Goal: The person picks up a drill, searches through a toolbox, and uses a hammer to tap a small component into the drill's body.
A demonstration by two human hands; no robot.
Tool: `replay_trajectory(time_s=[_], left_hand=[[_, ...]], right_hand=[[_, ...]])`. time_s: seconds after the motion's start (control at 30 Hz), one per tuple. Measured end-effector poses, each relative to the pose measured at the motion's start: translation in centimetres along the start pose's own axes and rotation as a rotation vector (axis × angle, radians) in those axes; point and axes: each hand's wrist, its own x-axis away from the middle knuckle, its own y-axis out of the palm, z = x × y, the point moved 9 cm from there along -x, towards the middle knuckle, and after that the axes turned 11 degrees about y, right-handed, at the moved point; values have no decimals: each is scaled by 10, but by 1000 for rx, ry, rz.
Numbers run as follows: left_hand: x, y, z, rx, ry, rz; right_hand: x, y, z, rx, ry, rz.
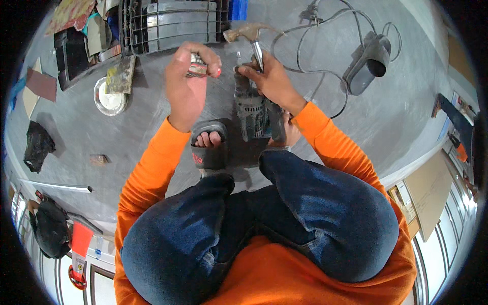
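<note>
My right hand (272, 84) is closed round the metal handle of a claw hammer (249, 33), its head pointing away from me. Just under that hand stands a dusty black power tool (252, 114), with a thin bit at its far end; it rests between my feet. Whether my right fingers also touch the tool, I cannot tell. To the left, my left hand (185, 91) is raised with its fingers curled round a small red-and-white packet (196, 67). Most of the packet is hidden by the fingers.
A black cable (300, 68) loops over the grey floor beside a loose slipper (368, 63). A wire-caged drum fan (175, 25) stands ahead. Left are a white lid (109, 101), a stained board (120, 76) and a black cloth (39, 145). Another person (51, 226) is far left.
</note>
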Motion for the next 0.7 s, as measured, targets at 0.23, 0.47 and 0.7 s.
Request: replay_trajectory(time_s=[0.23,0.47,0.7], left_hand=[[1,7,1,-26,70,50],[-5,7,-1,43,76,88],[-7,1,-1,23,143,110]], right_hand=[[4,-1,-10,-77,-155,82],[3,-2,-10,37,-99,108],[10,-2,-21,52,-81,120]])
